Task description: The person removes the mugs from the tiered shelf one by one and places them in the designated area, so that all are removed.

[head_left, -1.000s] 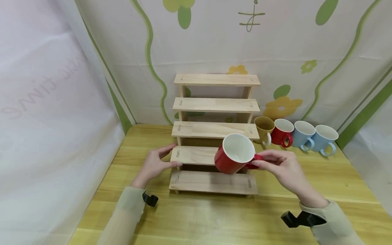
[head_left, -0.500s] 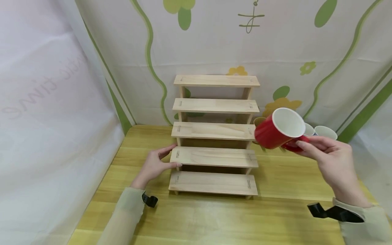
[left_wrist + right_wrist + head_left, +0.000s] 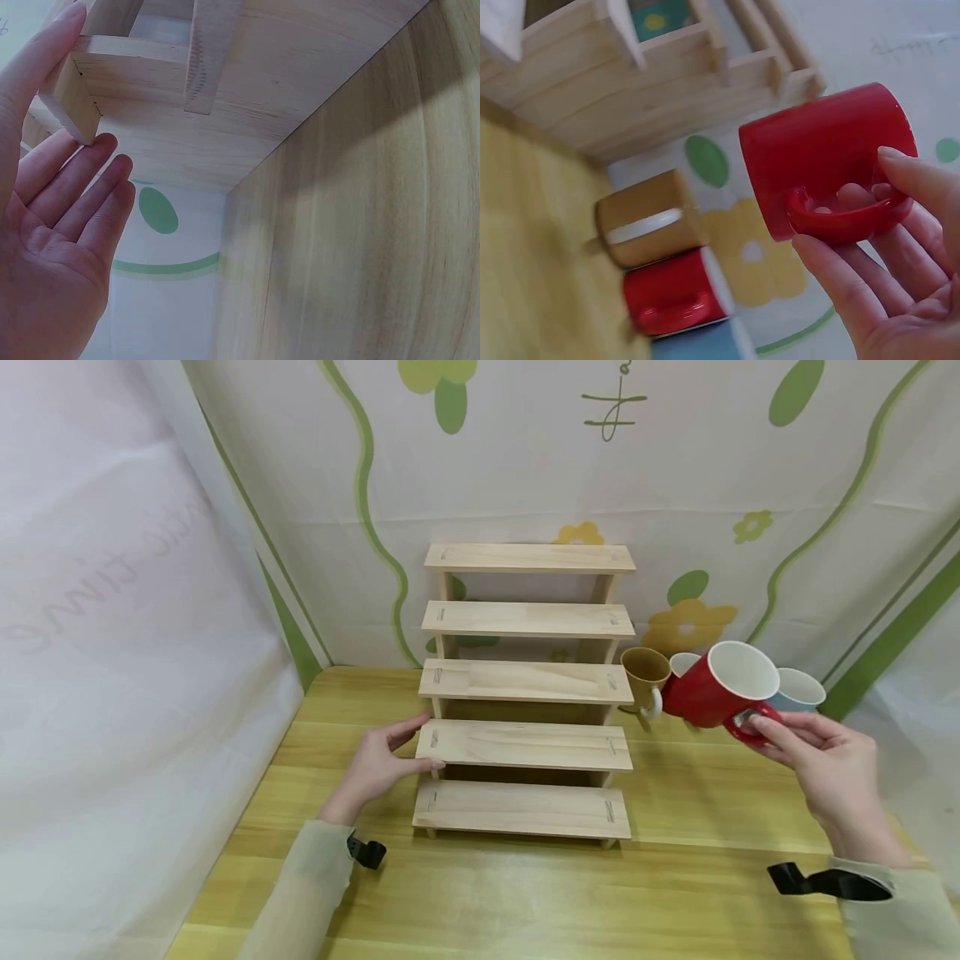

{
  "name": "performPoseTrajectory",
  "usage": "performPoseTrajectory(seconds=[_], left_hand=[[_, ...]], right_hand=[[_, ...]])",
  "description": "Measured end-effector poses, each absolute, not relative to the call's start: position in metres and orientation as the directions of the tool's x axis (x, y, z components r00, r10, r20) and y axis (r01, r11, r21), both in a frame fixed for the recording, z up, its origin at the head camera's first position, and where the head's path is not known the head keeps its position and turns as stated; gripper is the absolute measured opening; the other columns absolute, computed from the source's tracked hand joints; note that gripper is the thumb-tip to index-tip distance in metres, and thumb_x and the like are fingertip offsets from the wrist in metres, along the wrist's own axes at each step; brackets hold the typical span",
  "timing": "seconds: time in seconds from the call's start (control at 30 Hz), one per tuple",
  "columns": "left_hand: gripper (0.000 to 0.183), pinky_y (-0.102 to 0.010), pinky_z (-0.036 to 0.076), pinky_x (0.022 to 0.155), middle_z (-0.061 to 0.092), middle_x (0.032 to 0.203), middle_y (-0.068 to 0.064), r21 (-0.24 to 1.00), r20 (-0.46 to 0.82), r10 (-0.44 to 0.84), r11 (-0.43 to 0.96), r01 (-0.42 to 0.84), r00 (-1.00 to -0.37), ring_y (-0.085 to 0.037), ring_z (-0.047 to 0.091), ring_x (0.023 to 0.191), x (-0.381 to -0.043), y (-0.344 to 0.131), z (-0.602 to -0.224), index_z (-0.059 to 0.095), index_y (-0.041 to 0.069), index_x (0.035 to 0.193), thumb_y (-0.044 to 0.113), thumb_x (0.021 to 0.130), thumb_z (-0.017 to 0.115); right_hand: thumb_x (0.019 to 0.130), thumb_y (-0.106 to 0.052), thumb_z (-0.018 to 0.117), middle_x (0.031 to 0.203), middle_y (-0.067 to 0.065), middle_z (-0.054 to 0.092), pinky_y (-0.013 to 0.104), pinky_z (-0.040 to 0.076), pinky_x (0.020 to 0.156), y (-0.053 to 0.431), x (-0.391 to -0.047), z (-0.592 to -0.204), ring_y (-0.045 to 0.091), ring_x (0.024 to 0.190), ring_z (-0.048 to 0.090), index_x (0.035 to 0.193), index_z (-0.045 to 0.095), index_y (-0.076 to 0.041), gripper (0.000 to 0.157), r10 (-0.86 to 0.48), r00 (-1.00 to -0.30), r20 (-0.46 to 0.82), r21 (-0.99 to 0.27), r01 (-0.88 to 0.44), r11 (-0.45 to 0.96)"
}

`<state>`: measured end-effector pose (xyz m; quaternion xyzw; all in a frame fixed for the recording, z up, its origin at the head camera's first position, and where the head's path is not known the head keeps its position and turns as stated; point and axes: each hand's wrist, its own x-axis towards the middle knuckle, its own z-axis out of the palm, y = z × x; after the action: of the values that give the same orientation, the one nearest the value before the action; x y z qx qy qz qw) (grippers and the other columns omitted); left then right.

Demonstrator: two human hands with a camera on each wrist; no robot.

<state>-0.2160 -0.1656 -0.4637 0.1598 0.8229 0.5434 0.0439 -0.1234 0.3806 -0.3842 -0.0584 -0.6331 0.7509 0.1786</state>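
Observation:
A red mug [image 3: 712,689] with a white inside is held tilted in the air by my right hand [image 3: 832,760], whose fingers and thumb grip its handle. In the right wrist view the raised mug [image 3: 825,154] is apart from the mugs below. My left hand [image 3: 375,768] holds the left end of a stepped wooden shelf [image 3: 525,745], at the second board from the bottom. Thumb and fingers lie on opposite edges of that board; the left wrist view shows the other fingers [image 3: 105,202] fairly straight beneath it.
At the back right, a mustard mug [image 3: 643,672] stands beside a red mug [image 3: 676,292] and blue mugs [image 3: 799,687], partly hidden by the held mug. A printed cloth [image 3: 510,468] hangs behind the shelf on the wooden table [image 3: 510,902].
My right hand has carried the red mug from in front of the shelf rightward toward the standing mugs, recently dipping slightly. The left hand stays at the shelf.

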Motion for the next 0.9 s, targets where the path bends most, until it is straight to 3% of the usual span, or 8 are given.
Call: performPoseTrajectory(seconds=[0.17,0.43,0.57,0.9], left_hand=[[0.083,-0.047,0.040,0.111,0.056,0.145,0.000,0.910,0.109,0.317,0.349,0.223,-0.942,-0.035,0.048,0.136,-0.217,-0.166,-0.465,0.059,0.013,0.146,0.043,0.076,0.091],[0.081,-0.045,0.039,0.112,0.056,0.145,0.002,0.913,0.109,0.316,0.342,0.221,-0.942,-0.030,0.048,0.137,-0.217,-0.167,-0.466,0.059,0.015,0.145,0.043,0.076,0.091],[0.082,-0.046,0.040,0.112,0.056,0.145,-0.001,0.911,0.111,0.315,0.347,0.223,-0.943,-0.035,0.048,0.137,-0.217,-0.167,-0.466,0.059,0.013,0.145,0.043,0.076,0.091],[0.079,-0.045,0.040,0.111,0.057,0.144,-0.001,0.913,0.107,0.312,0.346,0.218,-0.944,-0.033,0.048,0.136,-0.217,-0.166,-0.465,0.060,0.013,0.144,0.038,0.076,0.092]], right_hand=[[0.087,0.010,0.076,0.089,0.011,0.076,0.034,0.059,0.068,0.387,-0.126,-0.421,0.023,0.078,0.075,0.098,0.076,0.006,0.012,0.333,-0.940,0.073,-0.976,-0.136,-0.168],[0.088,-0.003,0.080,0.085,0.002,0.077,0.028,0.060,0.068,0.393,-0.129,-0.468,0.015,0.076,0.075,0.096,0.078,-0.003,0.008,0.362,-0.930,-0.057,-0.998,0.040,-0.054],[0.085,-0.012,0.085,0.085,-0.002,0.077,0.024,0.060,0.067,0.389,-0.131,-0.482,0.011,0.076,0.074,0.095,0.077,-0.006,0.014,0.384,-0.917,-0.107,-0.994,0.112,-0.010],[0.084,-0.005,0.084,0.089,0.003,0.077,0.032,0.059,0.074,0.380,-0.138,-0.496,0.013,0.083,0.075,0.098,0.075,0.001,0.017,0.372,-0.920,-0.126,-0.986,0.074,-0.152]])
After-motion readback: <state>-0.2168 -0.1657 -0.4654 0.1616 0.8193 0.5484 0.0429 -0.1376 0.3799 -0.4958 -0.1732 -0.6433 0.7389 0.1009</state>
